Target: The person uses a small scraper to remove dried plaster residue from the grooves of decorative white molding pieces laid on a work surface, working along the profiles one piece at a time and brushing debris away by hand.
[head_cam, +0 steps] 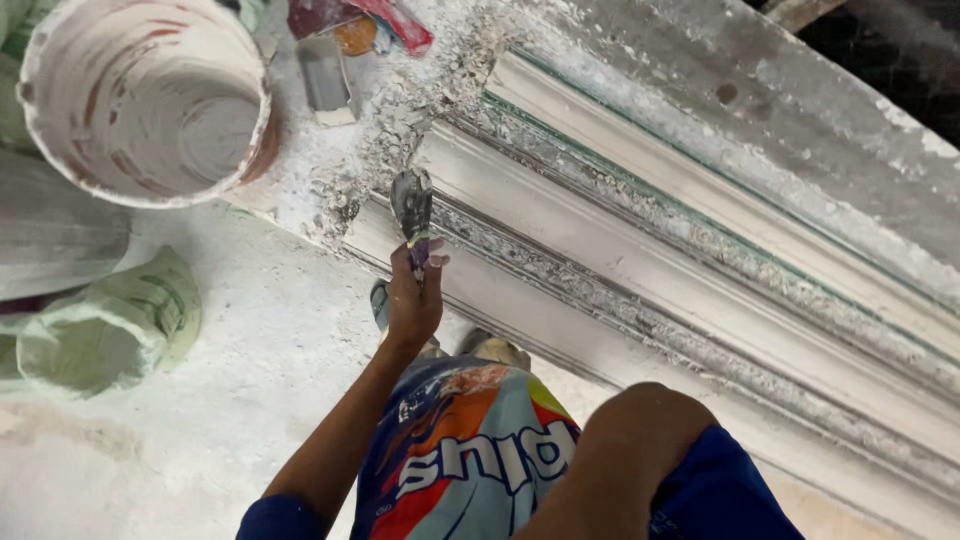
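Left hand (413, 300): you've got it closed around the scraper (412, 212) handle.
Scraper: blade resting on the long white moulding (640, 250), near its end.
Bucket (145, 95): just off the moulding's end.
Right hand: out of view.

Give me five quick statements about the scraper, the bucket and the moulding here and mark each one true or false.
1. The left hand grips a putty knife. True.
2. The knife's blade rests inside the bucket. False: it sits at the end of the long white moulding, apart from the bucket.
3. The bucket looks empty, its walls smeared with white plaster. True.
4. The right hand holds a brush. False: only the right arm shows; its hand is out of view.
5. A crumpled pale green sack lies on the white, dusty floor below the bucket. True.
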Demonstrator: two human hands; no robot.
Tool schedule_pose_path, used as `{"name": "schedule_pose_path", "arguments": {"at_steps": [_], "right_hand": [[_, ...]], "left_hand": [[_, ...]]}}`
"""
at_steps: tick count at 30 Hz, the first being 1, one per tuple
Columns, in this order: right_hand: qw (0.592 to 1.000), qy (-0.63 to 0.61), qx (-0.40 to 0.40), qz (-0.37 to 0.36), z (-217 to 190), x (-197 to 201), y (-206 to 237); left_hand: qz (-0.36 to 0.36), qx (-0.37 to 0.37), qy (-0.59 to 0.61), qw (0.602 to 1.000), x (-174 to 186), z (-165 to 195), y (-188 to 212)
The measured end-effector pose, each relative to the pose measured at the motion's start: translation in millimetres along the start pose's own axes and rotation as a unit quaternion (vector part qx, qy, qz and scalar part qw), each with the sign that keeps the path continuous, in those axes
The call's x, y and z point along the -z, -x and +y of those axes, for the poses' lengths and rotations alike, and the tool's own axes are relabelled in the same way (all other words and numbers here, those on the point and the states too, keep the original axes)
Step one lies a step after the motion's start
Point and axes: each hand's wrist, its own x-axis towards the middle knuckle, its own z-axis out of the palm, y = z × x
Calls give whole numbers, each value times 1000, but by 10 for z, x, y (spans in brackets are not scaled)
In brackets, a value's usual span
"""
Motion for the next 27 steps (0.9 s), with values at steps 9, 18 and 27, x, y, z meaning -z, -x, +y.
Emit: {"name": "schedule_pose_path", "arguments": {"at_steps": [9,18,27], "right_hand": [[995,90,16,45,475,140,-728],[637,590,-415,274,1380,1187,-194],[492,550,-465,489,1896,1656,801]], "left_hand": [[-93,45,22,994,600,-10,-544],[-164,57,-1,985,979,-240,-742],[-213,250,146,933,1013,-238,-718]]}}
